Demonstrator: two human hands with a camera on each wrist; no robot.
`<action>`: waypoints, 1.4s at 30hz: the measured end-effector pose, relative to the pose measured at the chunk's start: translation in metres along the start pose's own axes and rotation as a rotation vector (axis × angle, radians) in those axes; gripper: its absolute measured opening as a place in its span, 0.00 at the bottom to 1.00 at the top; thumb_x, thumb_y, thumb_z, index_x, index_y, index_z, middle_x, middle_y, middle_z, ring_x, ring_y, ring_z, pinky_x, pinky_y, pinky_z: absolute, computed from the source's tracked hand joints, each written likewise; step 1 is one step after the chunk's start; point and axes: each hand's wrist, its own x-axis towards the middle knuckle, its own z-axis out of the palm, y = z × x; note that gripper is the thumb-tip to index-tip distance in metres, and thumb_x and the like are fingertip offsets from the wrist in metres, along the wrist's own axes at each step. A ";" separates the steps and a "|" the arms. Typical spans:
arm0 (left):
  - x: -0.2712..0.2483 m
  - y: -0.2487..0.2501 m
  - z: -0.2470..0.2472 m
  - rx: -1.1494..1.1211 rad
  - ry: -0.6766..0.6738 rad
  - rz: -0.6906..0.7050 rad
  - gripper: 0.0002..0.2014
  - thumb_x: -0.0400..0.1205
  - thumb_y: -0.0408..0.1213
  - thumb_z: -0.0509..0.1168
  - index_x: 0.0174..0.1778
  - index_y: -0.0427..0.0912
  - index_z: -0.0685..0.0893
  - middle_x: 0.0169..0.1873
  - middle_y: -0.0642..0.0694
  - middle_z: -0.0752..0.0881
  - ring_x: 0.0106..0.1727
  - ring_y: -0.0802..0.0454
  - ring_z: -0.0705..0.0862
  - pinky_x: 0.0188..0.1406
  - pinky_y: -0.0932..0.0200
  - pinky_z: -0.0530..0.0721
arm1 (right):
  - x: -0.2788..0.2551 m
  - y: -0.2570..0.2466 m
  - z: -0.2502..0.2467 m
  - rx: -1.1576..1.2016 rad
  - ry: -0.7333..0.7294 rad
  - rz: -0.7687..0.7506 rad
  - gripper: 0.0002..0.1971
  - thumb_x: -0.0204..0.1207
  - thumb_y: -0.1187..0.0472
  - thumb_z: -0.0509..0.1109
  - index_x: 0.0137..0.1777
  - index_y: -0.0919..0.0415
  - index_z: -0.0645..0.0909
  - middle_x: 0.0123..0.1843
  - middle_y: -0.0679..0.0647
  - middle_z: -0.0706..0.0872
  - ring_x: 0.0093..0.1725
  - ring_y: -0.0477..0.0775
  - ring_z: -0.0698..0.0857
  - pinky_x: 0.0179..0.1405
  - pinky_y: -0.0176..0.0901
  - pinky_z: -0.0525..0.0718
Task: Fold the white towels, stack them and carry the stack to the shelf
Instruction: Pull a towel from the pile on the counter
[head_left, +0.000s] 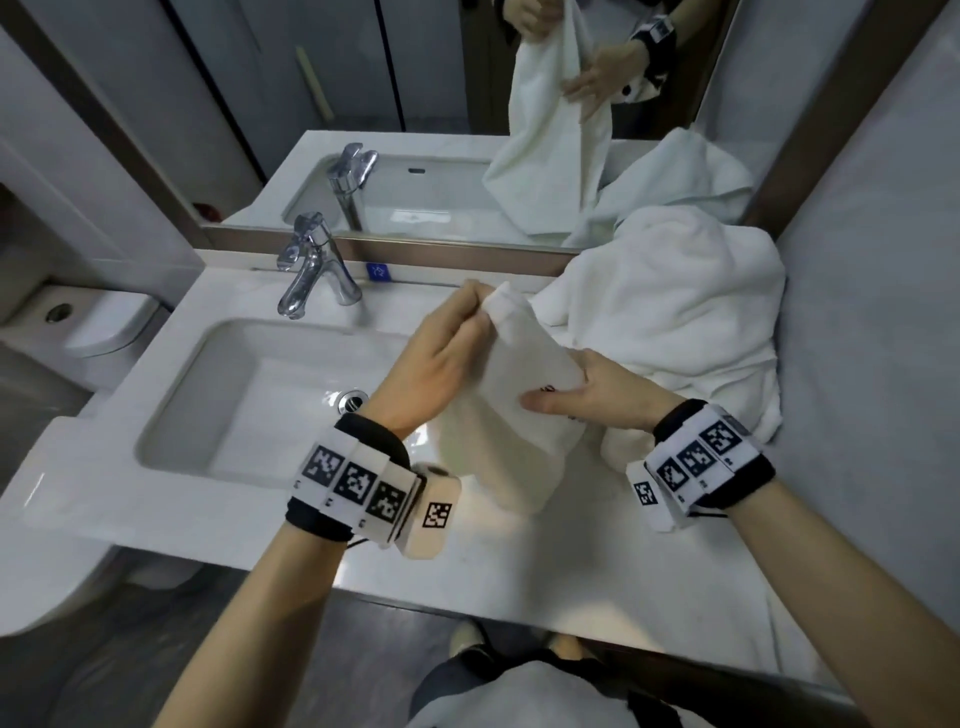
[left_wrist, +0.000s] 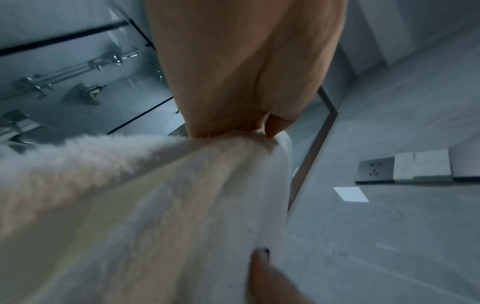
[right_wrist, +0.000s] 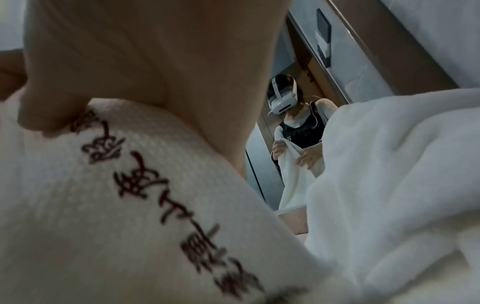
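**White towel held up over the basin edge, fold not yet set**

Landmark: sink (head_left: 171, 415). Left to right from it:

- Left hand (head_left: 441, 358), just right of the sink, above the tabletop (head_left: 519, 597). Fingers (head_left: 475, 301) closed, pinching the top corner of the towel (head_left: 519, 415); left wrist view confirms cloth bunched in the pinch.
- Towel hangs from that pinch, lower edge draping onto the tabletop right of the sink. Dark embroidered lettering (right_wrist: 155, 195) faces the right palm.
- Right hand (head_left: 597, 395), further right: fingers nearly straight, flat against the towel's side, thumb beneath. Supporting, not clamping.
- Towel pile (head_left: 675, 322), far right of the sink against the wall, unfolded.

Risks (judgement): one-corner pinch lets layers slip and skew the fold; trailing hem could slide left into the sink and get wet; hem may snag the pile.
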 end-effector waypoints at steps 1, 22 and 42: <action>0.002 0.007 -0.002 -0.007 0.012 0.012 0.08 0.83 0.33 0.50 0.41 0.44 0.72 0.36 0.53 0.74 0.38 0.61 0.72 0.40 0.68 0.71 | 0.001 0.000 0.000 0.019 0.003 -0.018 0.07 0.68 0.49 0.78 0.43 0.40 0.83 0.36 0.30 0.87 0.37 0.29 0.84 0.33 0.21 0.77; -0.003 -0.018 -0.062 -0.100 0.560 -0.226 0.14 0.83 0.32 0.49 0.32 0.48 0.70 0.31 0.51 0.69 0.35 0.56 0.68 0.34 0.61 0.66 | -0.036 0.092 -0.040 -0.183 0.258 0.097 0.04 0.74 0.59 0.74 0.41 0.58 0.88 0.39 0.53 0.90 0.42 0.53 0.84 0.49 0.38 0.79; 0.028 -0.067 -0.057 -0.116 0.524 -0.318 0.12 0.84 0.29 0.47 0.37 0.43 0.70 0.36 0.46 0.69 0.39 0.54 0.68 0.40 0.60 0.67 | -0.096 -0.014 -0.110 0.035 1.162 -0.212 0.09 0.66 0.56 0.79 0.39 0.42 0.81 0.34 0.29 0.88 0.34 0.31 0.85 0.34 0.23 0.80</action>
